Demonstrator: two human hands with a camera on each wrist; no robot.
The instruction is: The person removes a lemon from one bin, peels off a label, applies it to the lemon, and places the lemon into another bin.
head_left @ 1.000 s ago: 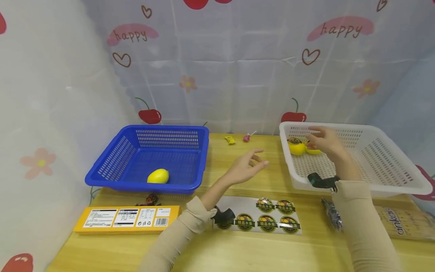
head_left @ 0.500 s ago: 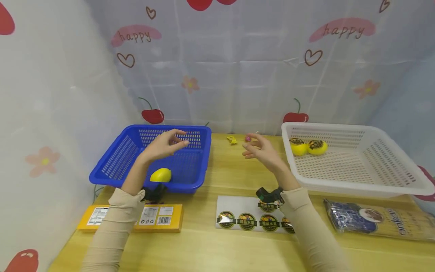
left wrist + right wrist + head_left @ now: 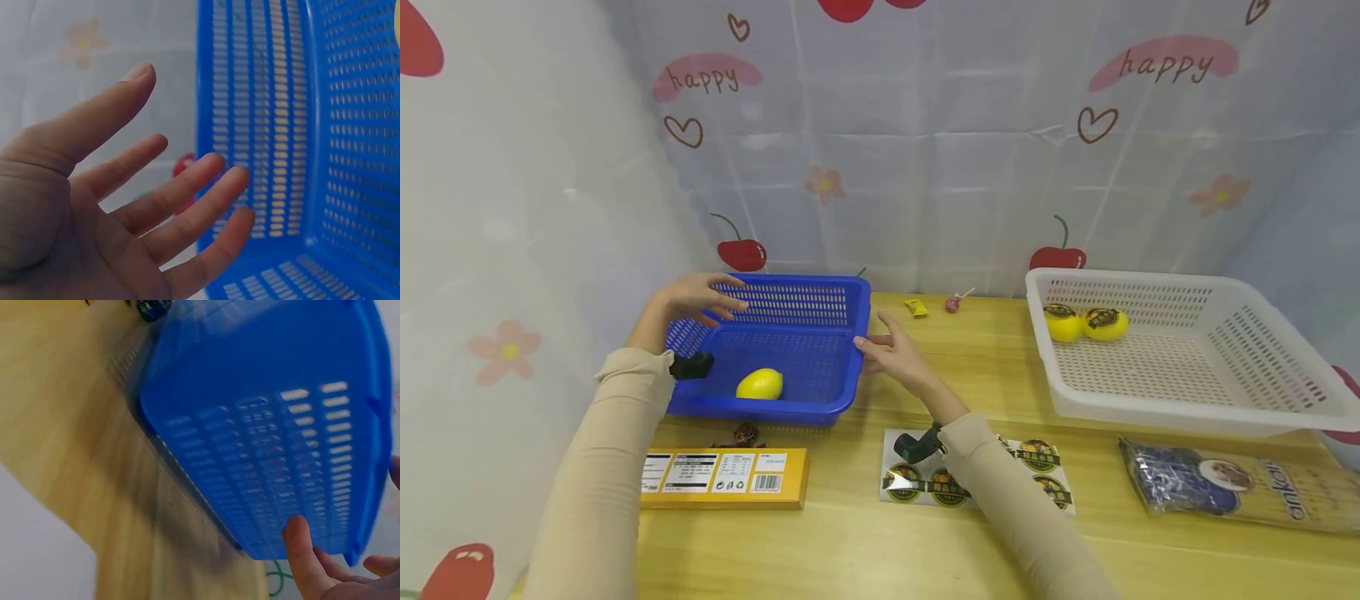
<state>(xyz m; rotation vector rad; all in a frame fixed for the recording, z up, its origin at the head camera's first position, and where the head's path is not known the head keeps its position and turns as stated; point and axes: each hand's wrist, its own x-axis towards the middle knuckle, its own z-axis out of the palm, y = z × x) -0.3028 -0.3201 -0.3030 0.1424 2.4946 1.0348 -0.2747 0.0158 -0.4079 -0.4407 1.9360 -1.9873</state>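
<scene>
A blue plastic basket (image 3: 842,407) stands at the left with one plain lemon (image 3: 760,384) in it. Over its left end hovers my left hand (image 3: 698,296), fingers spread and slightly bent; the left wrist view shows the palm holding nothing, beside the rim. My right hand (image 3: 893,357) is at the basket's right end, thumb tip right at the rim. In the right wrist view, an extended finger (image 3: 301,550) overlaps the slotted outer wall. Two lemons (image 3: 1105,324) with dark stickers lie in a white basket (image 3: 1195,421) at the right.
A sheet of round fruit stickers (image 3: 895,442) lies under the right forearm. A yellow box (image 3: 730,479) is in front of the blue basket, partly behind the left sleeve. A noodle packet (image 3: 1240,487) lies front right; a wrapped candy (image 3: 916,308) and a lollipop (image 3: 952,305) sit at the back.
The right hand has moved left from over the white basket to the blue basket's right end. The left hand has moved left from the middle to the blue basket's left end.
</scene>
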